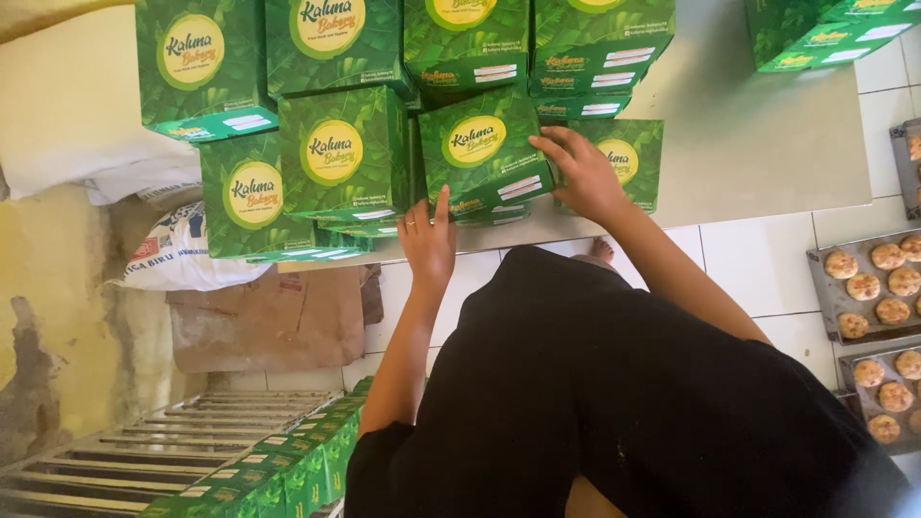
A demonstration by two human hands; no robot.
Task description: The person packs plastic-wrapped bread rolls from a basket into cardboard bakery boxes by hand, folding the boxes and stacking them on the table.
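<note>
1. Green leaf-printed square cardboard box with a yellow round label [483, 149]: sits tilted at the front of a pile of like green boxes [336, 96] on a grey table [758, 144], near its edge.
2. Handling, judged: thin card, probably light, stiff at the corners, easily dented on the faces; best held by opposite side edges.
3. Right hand [585, 177]: fingers spread and curved over the box's right top corner, touching, not clamped.
4. Left hand [429, 240]: open, flat, fingers up against the box's lower left edge.
5. Nearby: metal trays of round browned cookies [868, 283] on white floor tiles at right.
</note>
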